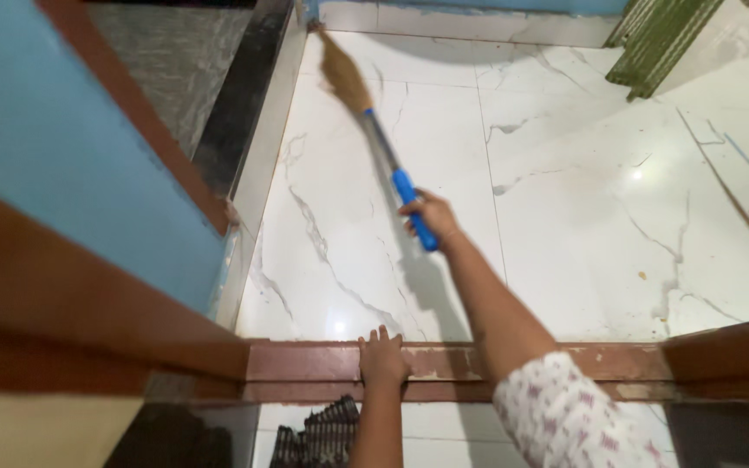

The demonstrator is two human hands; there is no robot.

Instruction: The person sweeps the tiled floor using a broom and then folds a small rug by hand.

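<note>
Left hand (382,357) lies flat on the wooden ledge (444,362); right hand (426,217) grips a blue-handled, straw-bristled broom (366,108).

— What is the right hand (431,217) doing?
— Its fingers wrap the blue grip of a broom (374,130) whose brown bristles reach the far corner of the white marble floor (582,217).
— And the left hand (382,357)?
— It lies flat on the reddish-brown wooden threshold (305,362), beside a blue wall (62,147).

broom (373,126) bristle tip blurred at far wall, handle end hidden inside right hand (429,215), green slatted panel (662,39) cut by top edge, striped cloth (322,433) cut by bottom edge
</note>
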